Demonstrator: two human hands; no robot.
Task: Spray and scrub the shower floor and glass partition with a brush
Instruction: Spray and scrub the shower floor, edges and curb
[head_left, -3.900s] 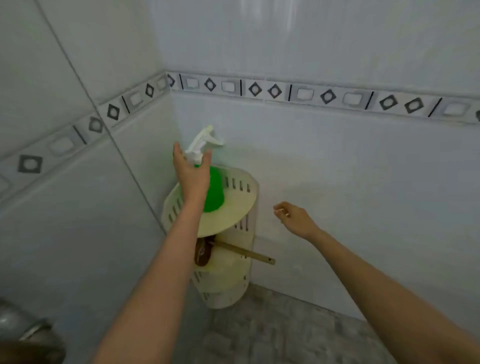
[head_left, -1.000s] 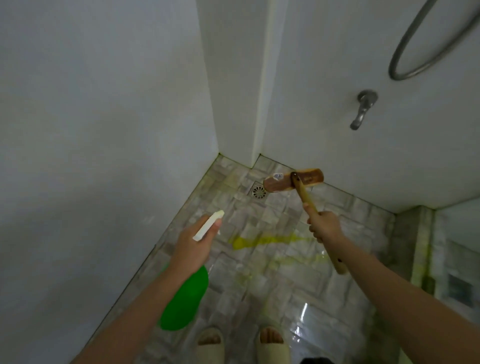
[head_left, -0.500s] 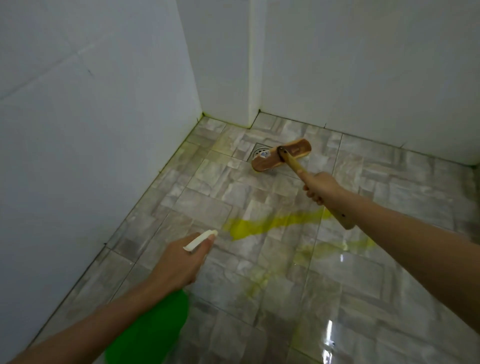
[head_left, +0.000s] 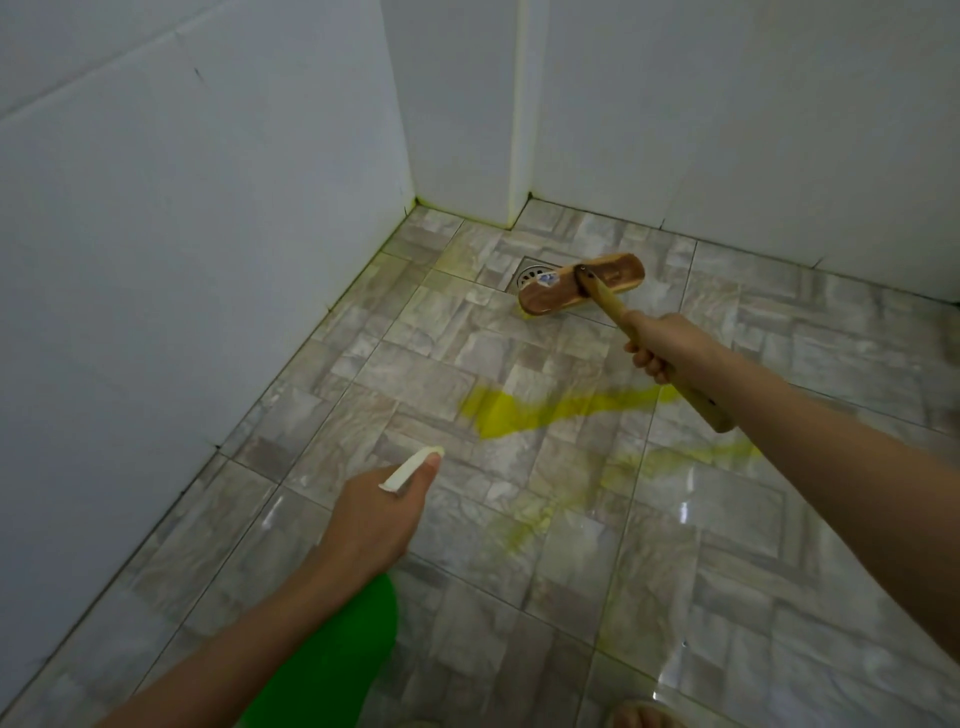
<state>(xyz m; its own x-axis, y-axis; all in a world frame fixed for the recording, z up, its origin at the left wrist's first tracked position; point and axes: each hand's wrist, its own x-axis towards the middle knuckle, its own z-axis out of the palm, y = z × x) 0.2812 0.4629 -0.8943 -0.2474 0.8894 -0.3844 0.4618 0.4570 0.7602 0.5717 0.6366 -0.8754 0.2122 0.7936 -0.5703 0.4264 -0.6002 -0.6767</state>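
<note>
Spray bottle (head_left: 332, 654) mostly behind left forearm (head_left: 234, 670); drain (head_left: 532, 271) partly under brush (head_left: 582, 285).

Open tiled floor (head_left: 426, 374) lay between the left wall (head_left: 182, 234) and the brush (head_left: 561, 293), whose head sat partly over the drain (head_left: 531, 271) beside the jutting corner (head_left: 462, 114). The back wall (head_left: 753, 130) closed the far side. The green spray bottle (head_left: 332, 665) filled the near left; what looked like a foot (head_left: 641, 717) edged the bottom.

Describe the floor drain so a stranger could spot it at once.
Start at the far corner where the white walls meet the tiled floor. Just in front lies the drain, partly hidden by the wooden brush head. It is the only round metal grille among grey tiles.
</note>
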